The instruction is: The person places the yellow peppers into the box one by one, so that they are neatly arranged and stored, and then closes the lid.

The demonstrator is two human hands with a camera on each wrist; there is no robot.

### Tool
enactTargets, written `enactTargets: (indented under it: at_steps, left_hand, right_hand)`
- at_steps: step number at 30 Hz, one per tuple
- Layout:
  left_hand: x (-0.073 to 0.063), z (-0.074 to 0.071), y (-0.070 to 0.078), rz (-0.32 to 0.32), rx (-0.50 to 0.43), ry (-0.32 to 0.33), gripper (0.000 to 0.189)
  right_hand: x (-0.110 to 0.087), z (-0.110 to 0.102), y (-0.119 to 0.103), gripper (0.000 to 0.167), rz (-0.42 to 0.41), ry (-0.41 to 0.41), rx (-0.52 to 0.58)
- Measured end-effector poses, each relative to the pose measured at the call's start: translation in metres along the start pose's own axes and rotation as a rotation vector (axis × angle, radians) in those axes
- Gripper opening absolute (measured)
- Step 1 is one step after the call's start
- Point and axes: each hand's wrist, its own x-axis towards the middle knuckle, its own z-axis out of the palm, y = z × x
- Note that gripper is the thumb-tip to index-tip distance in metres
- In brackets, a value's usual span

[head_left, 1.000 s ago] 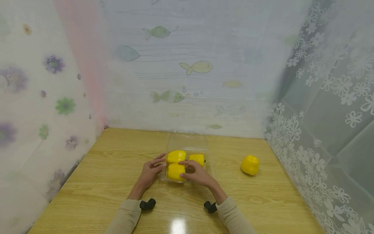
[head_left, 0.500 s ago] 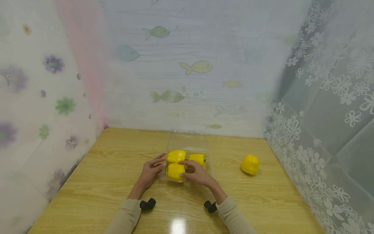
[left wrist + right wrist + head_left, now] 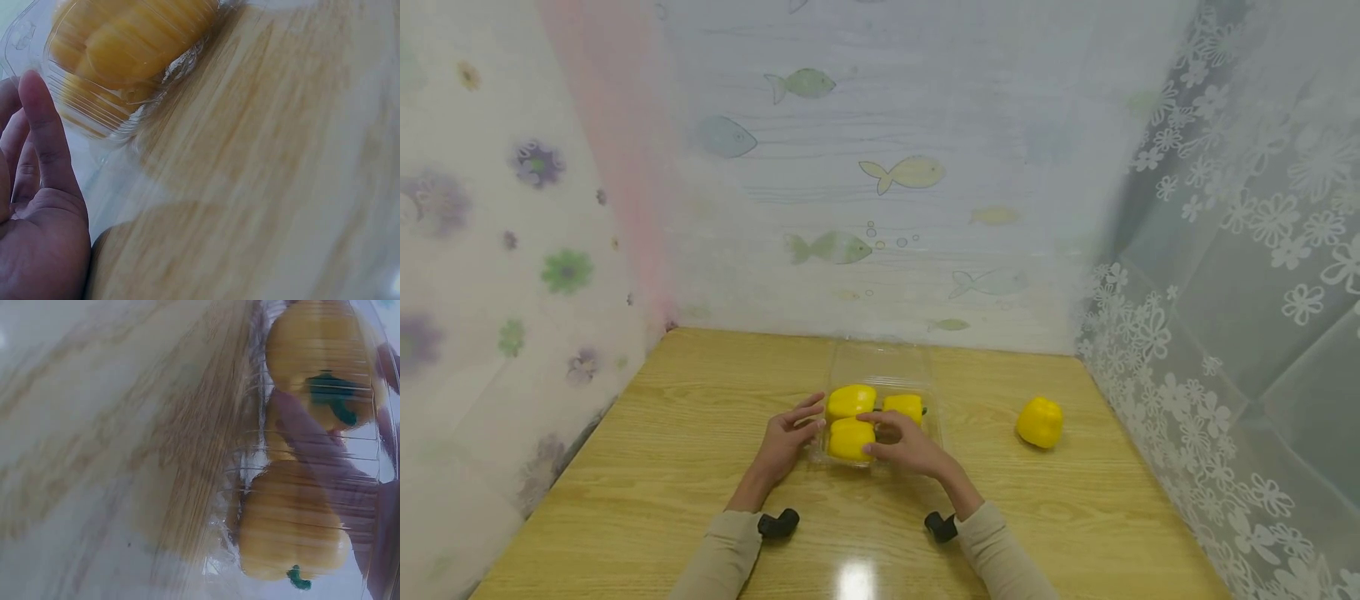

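Moved since the earlier frame: nothing clear, beyond a slight drift of the view.
Right hand [image 3: 908, 447]: thumb and fingers pinch the near pepper [image 3: 849, 439] at its stem end, probably keeping it steady.
Near pepper: inside the clear box [image 3: 934, 429], at 8 o'clock.
Left hand [image 3: 784, 443]: fingers loosely extended at the box's 9 o'clock edge, gripping nothing, apparently bracing it.
Far pepper [image 3: 851, 402], third pepper [image 3: 902, 407]: 10 and 1 o'clock, lying sideways, seemingly to fit.
Lid [image 3: 880, 362]: raised at 12 o'clock, leaving access.
Loose pepper [image 3: 1040, 422]: outside, 3 o'clock.
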Motion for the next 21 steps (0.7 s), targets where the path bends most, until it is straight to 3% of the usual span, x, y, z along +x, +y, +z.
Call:
enactTargets:
  at_steps: [8,21]
  left_hand:
    - [0.0005,-0.0001,-0.0003,0.006,-0.002,-0.005,0.043]
    - [-0.0002,0.0000,-0.0007,0.018,-0.021,-0.014,0.044]
  right_hand:
    - [0.0003,-0.0018,0.0012,0.053,0.019,0.017,-0.007]
    - [-0.0012,0.0007,0.0022,0.052,0.023,0.123,-0.003]
